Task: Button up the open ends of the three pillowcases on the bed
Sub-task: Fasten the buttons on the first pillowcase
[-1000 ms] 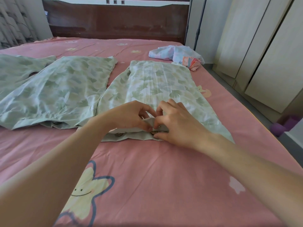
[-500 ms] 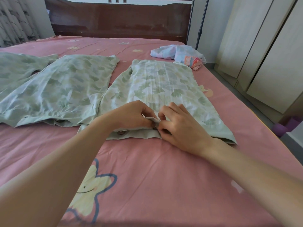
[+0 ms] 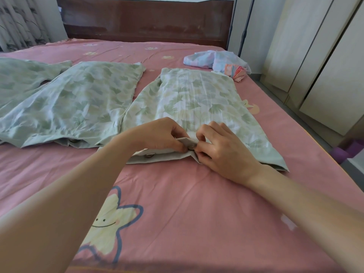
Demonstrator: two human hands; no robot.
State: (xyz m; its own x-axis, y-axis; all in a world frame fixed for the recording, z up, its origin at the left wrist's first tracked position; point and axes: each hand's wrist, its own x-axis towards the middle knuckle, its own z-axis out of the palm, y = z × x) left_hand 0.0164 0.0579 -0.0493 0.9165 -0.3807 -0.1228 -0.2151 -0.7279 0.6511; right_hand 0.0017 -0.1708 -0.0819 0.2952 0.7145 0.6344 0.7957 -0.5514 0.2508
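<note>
Three pale green leaf-print pillowcases lie flat on the pink bed [image 3: 177, 194]. The right pillowcase [image 3: 197, 95] has its open hem toward me. My left hand [image 3: 163, 134] pinches the hem's upper flap [image 3: 186, 141]. My right hand [image 3: 224, 150] pinches the same hem at a round button [image 3: 191, 147] between my fingertips. Another button [image 3: 148, 155] shows on the hem to the left. The middle pillowcase [image 3: 78, 103] lies to the left with a button [image 3: 73, 140] at its near hem. The left pillowcase [image 3: 17, 79] is cut off by the frame.
A crumpled pile of white and pink cloth [image 3: 216, 62] lies at the bed's far right corner. A dark wooden headboard [image 3: 145, 20] stands behind. Pale wardrobe doors [image 3: 315, 56] line the right side past the bed's edge. A curtain [image 3: 19, 22] hangs at far left.
My hands have shifted slightly on the right pillowcase's hem, and the button between my fingertips now shows. The pillowcases have not moved.
</note>
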